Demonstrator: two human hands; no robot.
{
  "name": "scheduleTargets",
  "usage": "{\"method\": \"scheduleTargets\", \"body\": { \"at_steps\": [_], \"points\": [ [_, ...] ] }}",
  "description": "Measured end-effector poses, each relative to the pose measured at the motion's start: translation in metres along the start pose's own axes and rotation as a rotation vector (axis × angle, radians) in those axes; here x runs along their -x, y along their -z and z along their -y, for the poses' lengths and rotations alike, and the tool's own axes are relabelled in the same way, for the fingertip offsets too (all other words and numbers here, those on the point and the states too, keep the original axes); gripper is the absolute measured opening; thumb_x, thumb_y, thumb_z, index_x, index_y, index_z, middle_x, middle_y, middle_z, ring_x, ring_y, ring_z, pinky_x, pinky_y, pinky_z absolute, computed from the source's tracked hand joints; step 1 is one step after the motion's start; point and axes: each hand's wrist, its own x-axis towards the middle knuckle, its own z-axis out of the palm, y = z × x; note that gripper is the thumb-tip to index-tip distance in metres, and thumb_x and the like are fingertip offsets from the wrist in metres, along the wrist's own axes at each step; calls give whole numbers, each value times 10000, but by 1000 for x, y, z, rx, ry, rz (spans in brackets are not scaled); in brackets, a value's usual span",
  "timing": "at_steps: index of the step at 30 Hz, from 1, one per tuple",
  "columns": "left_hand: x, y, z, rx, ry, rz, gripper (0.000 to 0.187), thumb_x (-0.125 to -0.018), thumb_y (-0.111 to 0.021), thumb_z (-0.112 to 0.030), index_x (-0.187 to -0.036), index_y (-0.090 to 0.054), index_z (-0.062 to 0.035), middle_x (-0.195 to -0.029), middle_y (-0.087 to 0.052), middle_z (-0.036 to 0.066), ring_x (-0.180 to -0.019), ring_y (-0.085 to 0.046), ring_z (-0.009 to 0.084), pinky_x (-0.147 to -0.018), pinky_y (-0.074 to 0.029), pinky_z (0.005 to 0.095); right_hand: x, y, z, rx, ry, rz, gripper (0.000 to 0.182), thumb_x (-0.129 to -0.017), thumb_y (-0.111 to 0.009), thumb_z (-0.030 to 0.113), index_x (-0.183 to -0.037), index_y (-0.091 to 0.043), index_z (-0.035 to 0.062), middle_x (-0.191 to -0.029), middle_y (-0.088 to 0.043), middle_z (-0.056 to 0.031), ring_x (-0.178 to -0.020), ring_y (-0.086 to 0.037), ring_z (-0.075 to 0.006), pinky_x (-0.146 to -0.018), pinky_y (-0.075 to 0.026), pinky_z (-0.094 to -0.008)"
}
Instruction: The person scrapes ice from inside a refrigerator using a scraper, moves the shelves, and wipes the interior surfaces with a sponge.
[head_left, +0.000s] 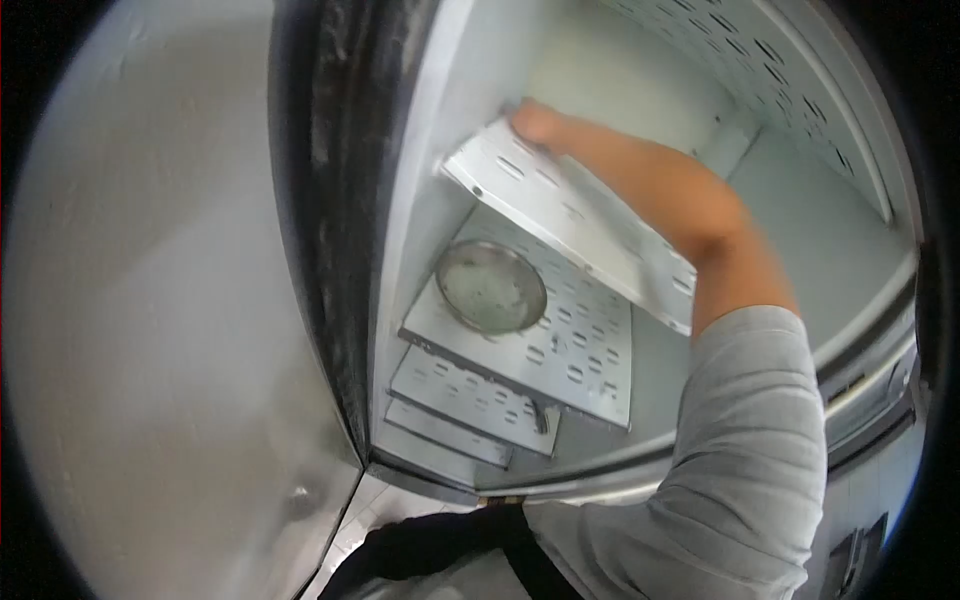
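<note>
My right arm (pixel 680 190) reaches into a steel cabinet with perforated shelves. My right hand (pixel 537 123) is at the far left corner of the upper perforated shelf (pixel 580 215), close to the side wall. It looks rounded and closed, with a small greyish patch at the fingertips that I cannot make out. On the shelf below stands a round metal bowl (pixel 490 287) with something pale and wet-looking inside. My left hand is out of view.
The open cabinet door (pixel 170 300) with its dark gasket (pixel 345 200) fills the left side. Further down are lower perforated shelves (pixel 470 395); another perforated panel (pixel 760 60) is at upper right. Floor tiles (pixel 385 505) show below the doorway.
</note>
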Motion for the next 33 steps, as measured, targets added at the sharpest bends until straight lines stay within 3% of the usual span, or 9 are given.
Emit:
{"method": "scheduleTargets", "body": {
  "at_steps": [5,6,8,11,12,19,28,30,33],
  "points": [
    [5,17,16,40,-37,7,507,-842,-509,-442,-1251,-438,-150,-1170,-503,99,-1075,-482,269,-906,-374,434,26,11,-163,529,236,106,376,-845,-397,256,-1070,-570,9,-1061,-573,-234,-966,-560,-366,-847,-431,-437],
    [5,21,19,52,-46,10,507,-841,-511,-442,-1250,-439,-150,-1168,-503,100,-1074,-483,270,-905,-375,435,-5,9,-258,761,191,246,380,-827,-415,240,-1081,-566,1,-1009,-597,-227,-948,-570,-359,-842,-433,-435],
    [5,30,25,76,-55,16,508,-839,-515,-441,-1247,-440,-149,-1165,-503,102,-1072,-484,272,-902,-377,439,67,60,-281,855,-110,280,385,-823,-420,241,-1110,-577,37,-1127,-566,-193,-1029,-550,-325,-883,-419,-430],
    [3,43,34,108,-62,22,508,-836,-520,-441,-1243,-441,-148,-1160,-504,105,-1068,-486,275,-897,-380,444,81,63,-279,834,-115,311,394,-826,-428,276,-1104,-590,49,-1181,-536,-190,-1078,-524,-319,-905,-407,-432],
    [4,49,37,115,-61,20,509,-835,-522,-441,-1242,-442,-147,-1159,-504,106,-1067,-487,276,-896,-381,446,135,81,-147,709,-212,448,435,-895,-367,338,-1171,-534,47,-1254,-480,-175,-1163,-445,-308,-981,-324,-407],
    [4,75,56,219,-49,-2,510,-827,-535,-440,-1234,-445,-145,-1148,-505,113,-1059,-491,282,-886,-387,458,116,18,69,145,155,133,451,-829,-422,321,-1052,-577,-38,-1119,-555,-231,-1000,-551,-336,-884,-396,-416],
    [10,125,94,430,6,-77,513,-817,-552,-438,-1223,-450,-141,-1133,-506,122,-1048,-497,291,-873,-396,474,225,67,-130,499,-321,12,332,-797,-435,211,-952,-646,6,-1038,-605,-204,-945,-600,-324,-809,-458,-419],
    [10,138,106,487,23,-95,514,-815,-555,-438,-1220,-451,-140,-1130,-506,125,-1046,-499,293,-870,-398,477,229,72,-184,764,-205,116,354,-813,-431,219,-1009,-618,-9,-1004,-608,-216,-977,-578,-334,-829,-451,-419],
    [11,157,122,562,40,-118,515,-812,-561,-438,-1217,-452,-139,-1125,-507,128,-1043,-501,296,-865,-401,482,261,58,-132,784,-77,-73,359,-827,-434,231,-1028,-582,-27,-967,-604,-210,-988,-550,-341,-844,-447,-414]
  ]
}}
